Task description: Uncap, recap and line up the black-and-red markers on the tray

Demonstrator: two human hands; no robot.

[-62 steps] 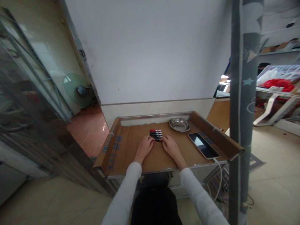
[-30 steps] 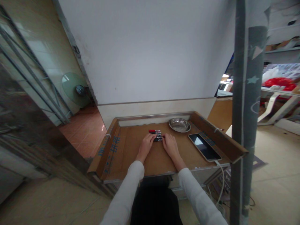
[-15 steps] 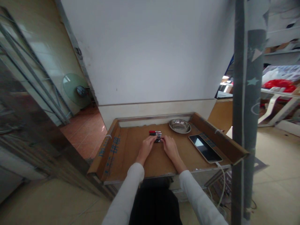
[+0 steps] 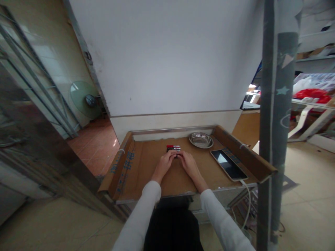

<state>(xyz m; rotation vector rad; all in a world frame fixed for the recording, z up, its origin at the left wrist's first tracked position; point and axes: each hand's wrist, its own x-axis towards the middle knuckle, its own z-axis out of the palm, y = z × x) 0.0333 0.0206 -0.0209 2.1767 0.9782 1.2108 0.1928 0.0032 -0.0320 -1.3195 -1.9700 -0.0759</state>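
On the cardboard-lined table, a short red marker-like stick (image 4: 171,146) with a silver end lies crosswise, and a black marker-like stick (image 4: 172,149) lies right beside it. Just on the near side of them, my left hand (image 4: 166,161) and my right hand (image 4: 187,161) meet at the fingertips. Both hands are closed, with a small dark stick pinched between them. The fingers cover most of that stick, so its full shape is hidden.
A round metal dish (image 4: 201,140) stands at the back right. A phone (image 4: 228,165) with a white cable (image 4: 248,205) lies near the right side. Raised cardboard edges (image 4: 117,167) border the table, a wall (image 4: 167,62) rises behind it, and a grey post (image 4: 280,122) stands at right.
My hands have come closer together, their fingertips now meeting over the dark stick that showed between them before. The red and black sticks stay in place.
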